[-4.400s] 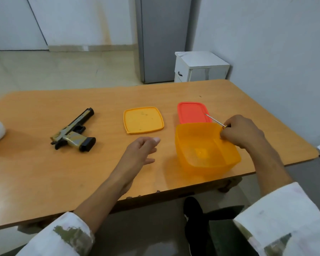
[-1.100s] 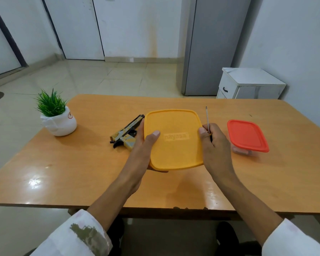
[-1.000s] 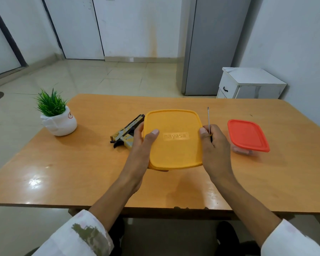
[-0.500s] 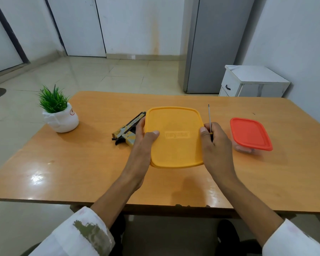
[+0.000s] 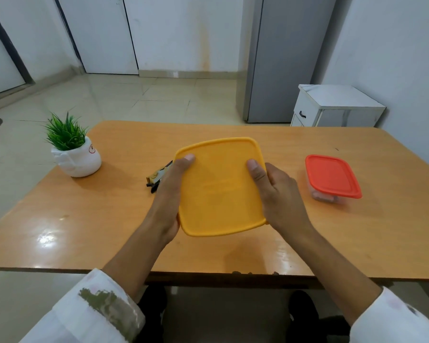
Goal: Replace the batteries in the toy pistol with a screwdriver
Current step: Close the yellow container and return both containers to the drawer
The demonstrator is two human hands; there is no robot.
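Left hand (image 5: 169, 194) and right hand (image 5: 278, 194) each clamp one side of the lidded yellow box (image 5: 221, 186), thumbs on its lid. Pistol (image 5: 157, 175) lies on the surface (image 5: 84, 219) left of the box, mostly hidden. Red box (image 5: 332, 175) stands to its right.

Two lidded boxes (yellow box (image 5: 221, 189), red box (image 5: 332, 177)), one toy pistol (image 5: 157, 175), one potted plant (image 5: 74, 154), one table (image 5: 84, 219).

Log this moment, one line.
left hand, right hand: grip yellow box, lid on | toy pistol: on table | red-lidded box: untouched | screwdriver: unseen
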